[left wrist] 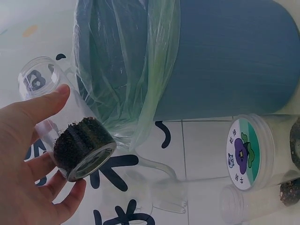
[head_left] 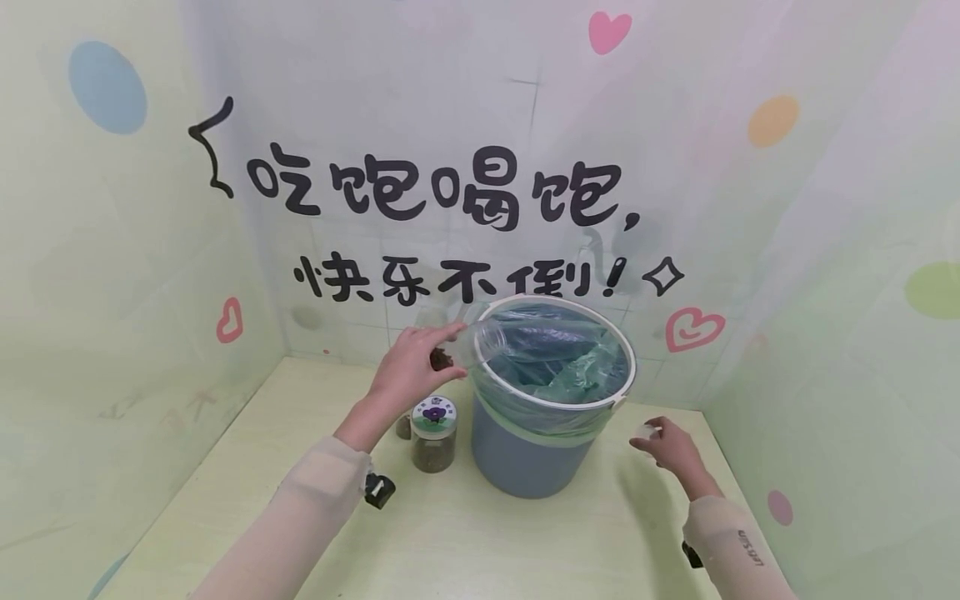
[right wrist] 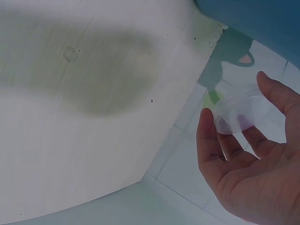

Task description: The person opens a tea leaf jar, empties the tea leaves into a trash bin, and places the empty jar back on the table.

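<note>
In the head view my left hand (head_left: pixel 408 362) grips a clear jar (head_left: pixel 483 343) at the bin's left rim, its mouth toward the bin. The left wrist view shows dark, crumbly bits (left wrist: pixel 83 143) gathered at the jar's base, with the jar tilted. A blue-grey bin (head_left: pixel 525 471) stands upright, lined with a green plastic bag (head_left: pixel 581 379) under a white rim ring. To the bin's right, my right hand (head_left: pixel 671 450) holds a clear round lid (right wrist: pixel 241 110) by its edge, between thumb and fingers.
A lidded jar (head_left: pixel 433 450) with a purple flower label on its top stands left of the bin. Behind it is another small clear jar (left wrist: pixel 255 204) with dark bits. Printed walls (head_left: pixel 450 100) enclose the pale tabletop (head_left: pixel 480 550) at the back and sides.
</note>
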Demonstrator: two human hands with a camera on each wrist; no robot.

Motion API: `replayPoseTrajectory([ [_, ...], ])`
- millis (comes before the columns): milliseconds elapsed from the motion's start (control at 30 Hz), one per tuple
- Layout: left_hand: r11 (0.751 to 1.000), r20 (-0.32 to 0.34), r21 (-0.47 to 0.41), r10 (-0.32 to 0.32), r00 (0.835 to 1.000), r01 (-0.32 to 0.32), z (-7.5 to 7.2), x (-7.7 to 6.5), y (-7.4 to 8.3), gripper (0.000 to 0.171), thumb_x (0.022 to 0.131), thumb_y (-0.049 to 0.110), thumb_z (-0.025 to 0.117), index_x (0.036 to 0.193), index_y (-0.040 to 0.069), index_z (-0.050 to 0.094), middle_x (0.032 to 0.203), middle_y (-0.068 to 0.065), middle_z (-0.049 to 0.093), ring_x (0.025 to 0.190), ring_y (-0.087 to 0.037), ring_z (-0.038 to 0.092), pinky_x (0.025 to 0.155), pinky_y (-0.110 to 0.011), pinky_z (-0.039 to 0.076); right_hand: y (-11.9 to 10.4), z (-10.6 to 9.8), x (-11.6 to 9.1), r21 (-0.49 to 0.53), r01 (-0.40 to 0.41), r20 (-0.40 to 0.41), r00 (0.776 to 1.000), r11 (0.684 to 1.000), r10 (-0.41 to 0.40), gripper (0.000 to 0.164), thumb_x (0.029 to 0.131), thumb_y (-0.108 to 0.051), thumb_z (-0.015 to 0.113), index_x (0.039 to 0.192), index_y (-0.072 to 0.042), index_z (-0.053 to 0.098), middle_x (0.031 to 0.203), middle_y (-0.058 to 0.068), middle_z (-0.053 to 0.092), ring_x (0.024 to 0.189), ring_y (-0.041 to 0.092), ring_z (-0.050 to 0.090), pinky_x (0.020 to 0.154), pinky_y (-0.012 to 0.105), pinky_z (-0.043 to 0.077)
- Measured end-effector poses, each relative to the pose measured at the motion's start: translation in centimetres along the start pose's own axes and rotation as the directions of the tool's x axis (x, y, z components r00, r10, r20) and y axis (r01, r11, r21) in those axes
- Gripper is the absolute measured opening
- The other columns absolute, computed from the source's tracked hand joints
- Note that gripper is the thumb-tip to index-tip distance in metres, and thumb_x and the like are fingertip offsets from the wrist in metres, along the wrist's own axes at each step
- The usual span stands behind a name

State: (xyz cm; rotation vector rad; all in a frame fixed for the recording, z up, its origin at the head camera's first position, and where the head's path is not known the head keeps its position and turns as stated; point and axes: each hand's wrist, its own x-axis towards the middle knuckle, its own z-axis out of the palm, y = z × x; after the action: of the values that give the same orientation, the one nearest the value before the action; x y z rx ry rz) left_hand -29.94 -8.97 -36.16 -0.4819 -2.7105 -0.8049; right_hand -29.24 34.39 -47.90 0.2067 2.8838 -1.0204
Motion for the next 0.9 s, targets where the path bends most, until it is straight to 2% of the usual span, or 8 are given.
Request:
replayPoseTrajectory([
  [300,1.000,-0.004,-0.004,-0.003,1.000,0.003,-0.1,-0.1,0.1,0.071,0.083,0.038,0.080,0.147,0.028,0.050,0.148,-0.008,0.055,0.132,-0.037,0.049,0.099,-0.059,0.050,0.8,1.2,0.1,-0.008,-0.022,0.015,1.000,1.000,0.022,0.057,0.090,-0.023,0.070,0.129,0.011,0.047,0.116,0.034,0.059,0.085,0.031,0.068,0.069,0.039,0.060],
  [500,1.000,-0.007,-0.009,-0.006,1.000,0.006,-0.1,-0.2,0.0,0.072,0.082,0.038,0.080,0.147,0.029,0.050,0.148,-0.008,0.055,0.131,-0.037,0.049,0.099,-0.059,0.050,1.3,2.0,0.1,-0.054,-0.034,0.022,0.999,0.998,0.035,0.060,0.090,-0.024,0.070,0.130,0.013,0.046,0.118,0.037,0.059,0.082,0.030,0.067,0.069,0.040,0.058],
  [700,1.000,-0.009,-0.009,-0.007,1.000,0.007,-0.2,-0.3,-0.1,0.072,0.082,0.039,0.080,0.146,0.029,0.050,0.148,-0.007,0.055,0.131,-0.037,0.049,0.100,-0.059,0.050,1.2,2.3,-0.1,-0.140,-0.031,0.017,0.999,0.990,0.034,0.063,0.088,-0.026,0.071,0.127,0.018,0.047,0.114,0.035,0.061,0.095,0.038,0.062,0.082,0.052,0.053],
  [900,1.000,-0.009,0.000,-0.006,1.000,0.006,-0.2,-0.2,-0.1,0.072,0.082,0.042,0.079,0.147,0.030,0.050,0.149,-0.006,0.054,0.130,-0.037,0.050,0.099,-0.058,0.050,1.5,2.9,-0.2,-0.141,-0.023,0.025,0.999,0.990,0.027,0.057,0.089,-0.024,0.071,0.126,0.015,0.051,0.116,0.033,0.062,0.099,0.039,0.063,0.086,0.055,0.053],
])
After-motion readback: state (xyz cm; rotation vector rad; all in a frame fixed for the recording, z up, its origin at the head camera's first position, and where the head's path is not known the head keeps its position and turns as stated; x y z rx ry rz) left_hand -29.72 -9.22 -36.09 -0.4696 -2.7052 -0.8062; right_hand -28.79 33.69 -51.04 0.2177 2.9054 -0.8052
